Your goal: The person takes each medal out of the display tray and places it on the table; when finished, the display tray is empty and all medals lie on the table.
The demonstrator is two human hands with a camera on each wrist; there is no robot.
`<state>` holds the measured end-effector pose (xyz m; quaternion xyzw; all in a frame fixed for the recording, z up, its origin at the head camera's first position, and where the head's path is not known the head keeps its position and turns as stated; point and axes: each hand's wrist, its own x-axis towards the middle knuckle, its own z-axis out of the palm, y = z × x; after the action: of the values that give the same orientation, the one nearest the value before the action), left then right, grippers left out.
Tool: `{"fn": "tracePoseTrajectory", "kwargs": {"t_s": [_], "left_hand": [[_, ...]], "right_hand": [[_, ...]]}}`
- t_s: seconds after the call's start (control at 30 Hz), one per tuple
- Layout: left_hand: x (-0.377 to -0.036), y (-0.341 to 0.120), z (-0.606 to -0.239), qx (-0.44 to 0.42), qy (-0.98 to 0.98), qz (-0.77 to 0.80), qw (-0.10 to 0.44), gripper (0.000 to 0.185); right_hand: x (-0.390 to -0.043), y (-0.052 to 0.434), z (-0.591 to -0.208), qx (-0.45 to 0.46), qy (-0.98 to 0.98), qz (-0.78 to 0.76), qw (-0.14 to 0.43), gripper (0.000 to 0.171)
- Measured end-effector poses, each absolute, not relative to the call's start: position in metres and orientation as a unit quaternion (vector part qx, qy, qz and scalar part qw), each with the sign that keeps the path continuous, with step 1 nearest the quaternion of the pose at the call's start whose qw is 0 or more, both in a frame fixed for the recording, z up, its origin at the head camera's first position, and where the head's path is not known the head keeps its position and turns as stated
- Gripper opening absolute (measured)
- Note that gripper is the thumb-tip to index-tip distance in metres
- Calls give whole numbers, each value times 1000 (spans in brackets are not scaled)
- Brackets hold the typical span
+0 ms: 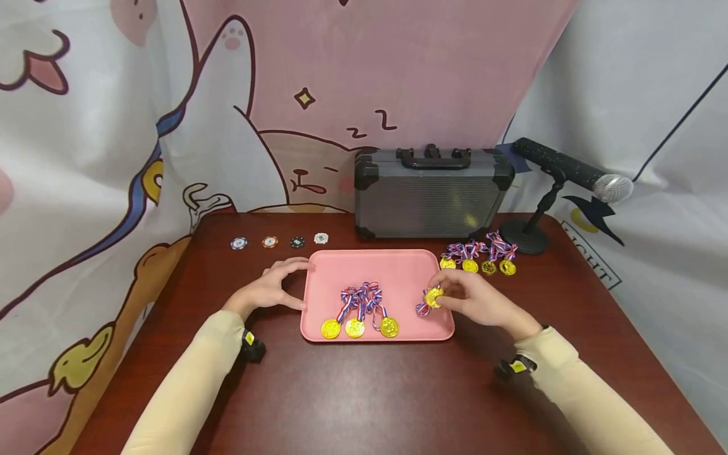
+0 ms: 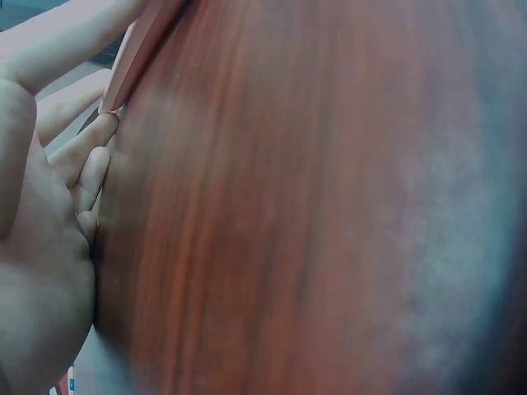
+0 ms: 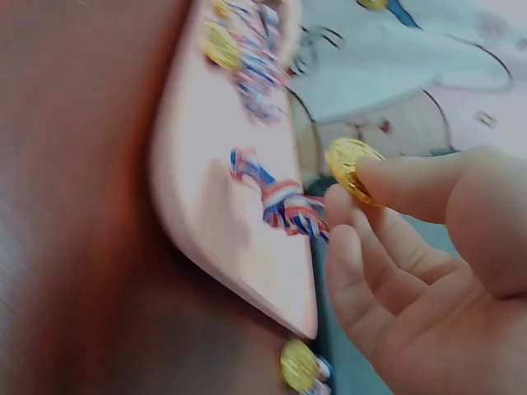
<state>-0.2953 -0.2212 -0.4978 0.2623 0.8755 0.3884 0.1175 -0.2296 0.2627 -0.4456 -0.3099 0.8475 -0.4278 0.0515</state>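
Note:
A pink tray (image 1: 398,268) lies on the brown table with three gold medals (image 1: 355,327) on striped ribbons in its front left part. My right hand (image 1: 474,297) pinches a fourth gold medal (image 1: 433,297) over the tray's right edge, its ribbon (image 3: 284,200) trailing onto the tray (image 3: 214,222). In the right wrist view the medal (image 3: 350,164) sits between thumb and fingertips. My left hand (image 1: 273,287) holds the tray's left rim (image 2: 136,49), fingers curved around its edge. Several more medals (image 1: 480,256) lie on the table behind the tray's right corner.
A grey hard case (image 1: 429,193) stands behind the tray. A black microphone on a stand (image 1: 560,180) is at the back right. Several poker chips (image 1: 279,241) line up at the back left. A cartoon cloth hangs behind.

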Motion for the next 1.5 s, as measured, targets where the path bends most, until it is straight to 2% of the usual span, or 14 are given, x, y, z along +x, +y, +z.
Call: {"fn": "tracePoseTrajectory", "kwargs": {"t_s": [0.2,0.3,0.67,0.87,1.27,1.5], "left_hand": [[-294,-222,-498,259,878,384,121,91],[-294,-222,-499,260,877,386,121,90],[-296,-220,-495,250,881,381,128,89],[-295,-220,-496,250,880,383,129,89],[-295,-219,-495,249,879,384,130,91],[-294,-220,-495,250,880,383,128,90]], "right_hand": [[-239,292,-428,-253,857,-448,-18,30],[-240,303,-428,-232,868,-438,-35,30],[-226,323,-472,-236,893,-384,7,33],[-221,324,-483,-258,900,-352,6,32],[-219,319,-479,-280,911,-304,-6,36],[-219,319,-464,-281,918,-275,-41,35]]}}
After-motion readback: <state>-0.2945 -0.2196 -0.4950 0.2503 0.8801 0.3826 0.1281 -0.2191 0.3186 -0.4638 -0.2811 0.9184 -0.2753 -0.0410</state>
